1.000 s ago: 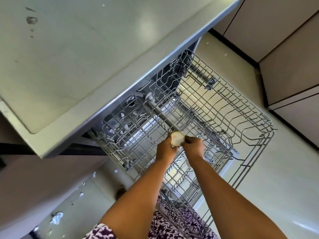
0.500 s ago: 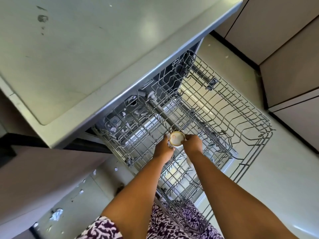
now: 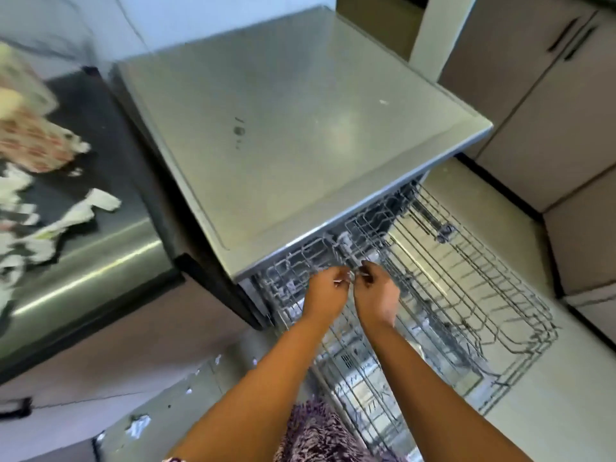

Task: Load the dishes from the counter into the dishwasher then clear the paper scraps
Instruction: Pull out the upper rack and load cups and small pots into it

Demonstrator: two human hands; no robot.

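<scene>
Camera's swung left since a second ago, and the small cup both hands were setting in the upper rack (image 3: 450, 288) isn't visible anymore. Left hand (image 3: 328, 290) and right hand (image 3: 376, 293) look loosely curled, holding nothing obvious. Paper scraps (image 3: 83, 211) sit well left on the dark surface (image 3: 110, 181), nearer the left hand.

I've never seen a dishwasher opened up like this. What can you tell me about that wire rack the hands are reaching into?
The upper rack is a grey wire basket, seemingly coated metal, with rows of upright prongs. It is pulled out from under the steel top, level, and looks mostly empty. The left hand and right hand hover over its near-left part; whether they touch it is unclear.
</scene>
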